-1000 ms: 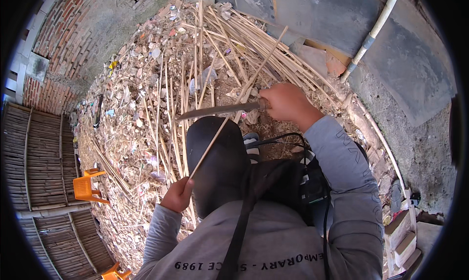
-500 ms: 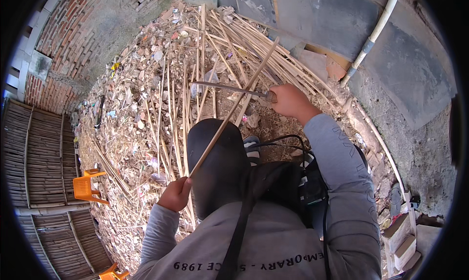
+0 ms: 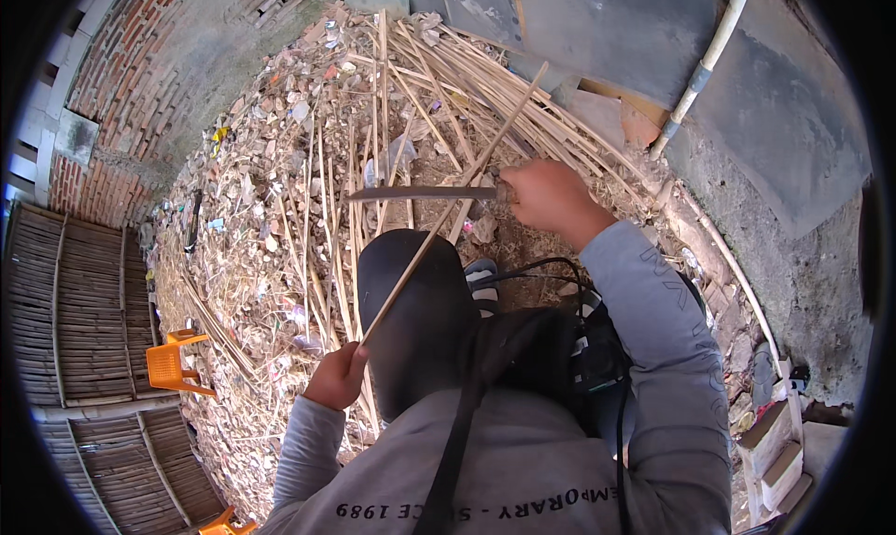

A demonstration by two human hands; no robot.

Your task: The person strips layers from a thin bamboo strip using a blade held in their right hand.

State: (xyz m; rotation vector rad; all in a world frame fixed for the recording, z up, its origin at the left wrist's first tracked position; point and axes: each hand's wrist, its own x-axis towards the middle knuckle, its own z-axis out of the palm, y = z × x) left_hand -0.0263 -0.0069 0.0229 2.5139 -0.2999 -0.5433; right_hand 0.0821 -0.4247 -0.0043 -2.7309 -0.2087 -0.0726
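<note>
The left grip (image 3: pixel 338 376) pinches a slim strip (image 3: pixel 411 270) slanting forward-right, crossing the knife (image 3: pixel 411 193) nearer the right grip (image 3: pixel 546 197) (clenched on the handle, blade pointing left).

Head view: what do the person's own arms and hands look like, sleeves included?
The left sleeve and right sleeve are long, grey and creased, reaching the wrists. Dark outlined lettering runs down the right one. The left hand and right hand are bare, without gloves.
</note>
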